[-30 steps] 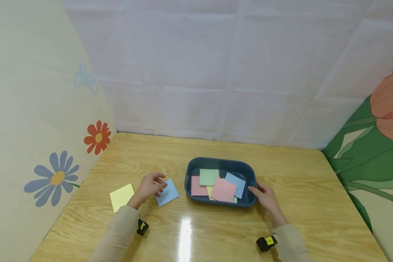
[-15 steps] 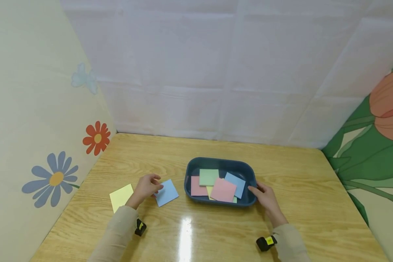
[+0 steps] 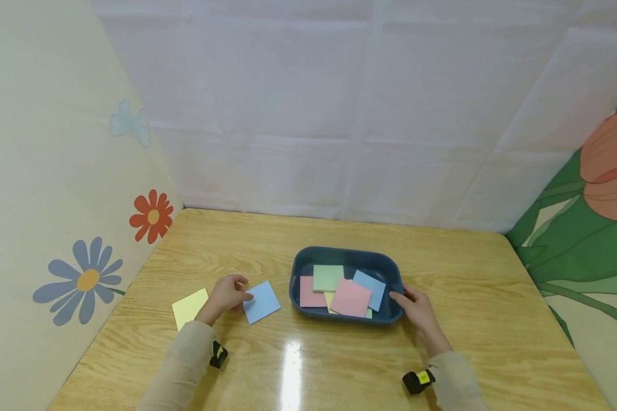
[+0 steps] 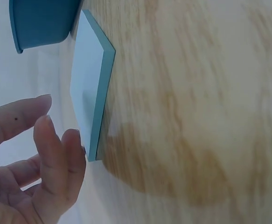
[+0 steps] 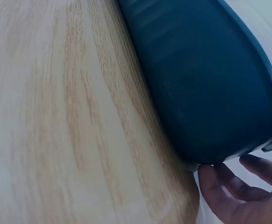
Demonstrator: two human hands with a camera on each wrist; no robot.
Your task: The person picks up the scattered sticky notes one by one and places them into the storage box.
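My left hand (image 3: 227,295) is at the left edge of a blue sticky note pad (image 3: 261,302) lying on the table. In the left wrist view its loosely bent fingers (image 4: 56,158) come right up to the corner of the pad, with the thumb apart and nothing pinched. A dark blue plastic bin (image 3: 347,255) stands right of the pad. My right hand (image 3: 417,311) holds the bin's right end, thumb over the rim and fingers (image 5: 219,186) against the outer wall low down. Inside lie pink (image 3: 351,298), green (image 3: 328,278), blue (image 3: 369,290) and yellow pads, partly overlapping.
A yellow sticky note pad (image 3: 189,308) lies left of my left hand, partly covered by it. The wooden table (image 3: 339,371) meets a white cloth backdrop (image 3: 288,114) behind, with flower-printed panels on both sides.
My left hand has drawn back a little to the left, uncovering more of the blue sticky note pad. The right hand and the bin have stayed in place.
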